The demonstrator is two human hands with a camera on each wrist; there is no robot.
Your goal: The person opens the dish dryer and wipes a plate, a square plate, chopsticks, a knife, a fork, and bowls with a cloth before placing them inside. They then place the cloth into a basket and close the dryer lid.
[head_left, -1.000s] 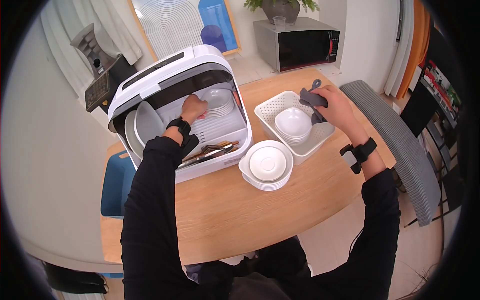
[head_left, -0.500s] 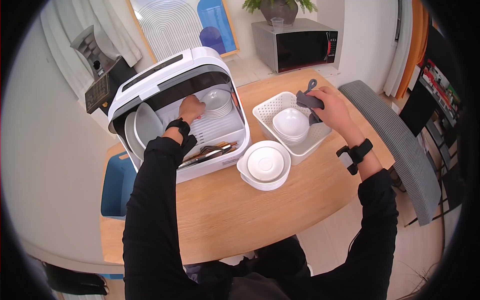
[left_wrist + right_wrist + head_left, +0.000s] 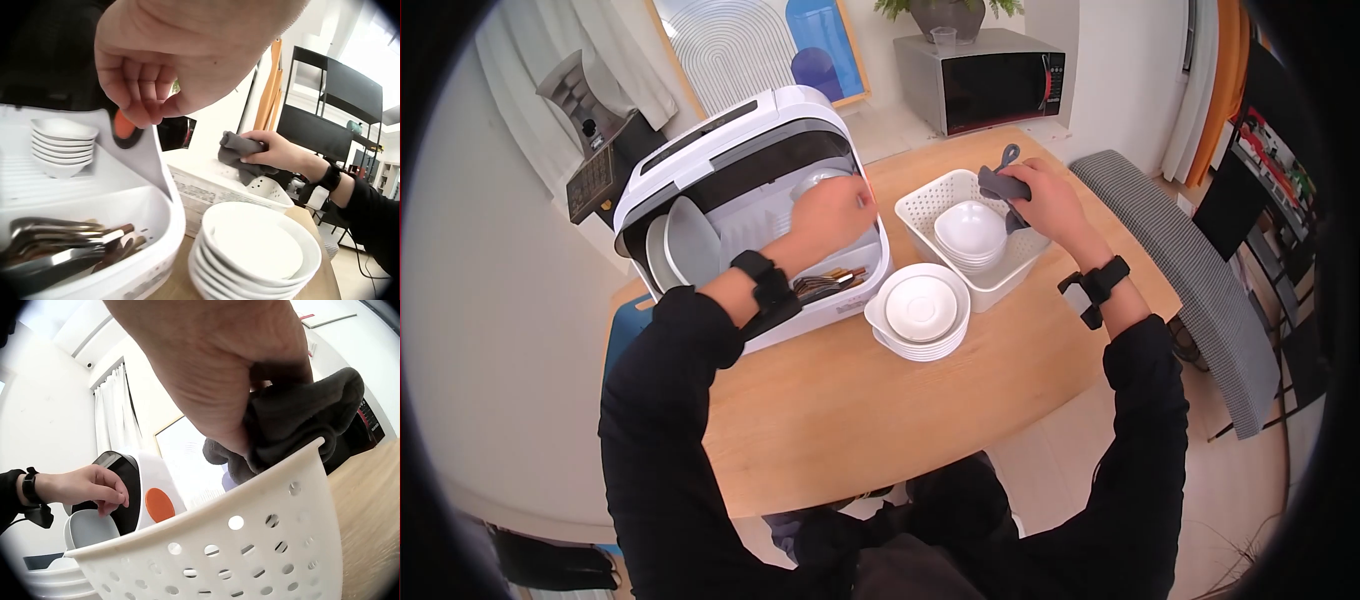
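Note:
My left hand [image 3: 832, 214] hangs over the right side of the white dish cabinet [image 3: 870, 262], in front of a stack of small dishes [image 3: 62, 150]. Its fingers are loosely curled and nothing shows between them. The right hand [image 3: 1050, 203] grips a dark grey cloth [image 3: 1003, 185] with a loop at its top, at the far right rim of the white perforated basket [image 3: 1000, 296]. Square white bowls [image 3: 970, 230] are stacked in that basket. In the right wrist view the cloth [image 3: 300, 415] hangs against the basket's rim.
Round white bowls [image 3: 922, 308] stand stacked on the wooden table [image 3: 880, 420], in front of the basket. Grey plates [image 3: 692, 242] and cutlery [image 3: 830, 284] are in the cabinet. A blue bin [image 3: 626, 325] is at the left, a microwave [image 3: 995, 92] at the back.
My left hand has risen out of the cabinet's interior and moved right, toward its right wall. The right hand keeps its grip on the cloth; the whole head view has shifted slightly.

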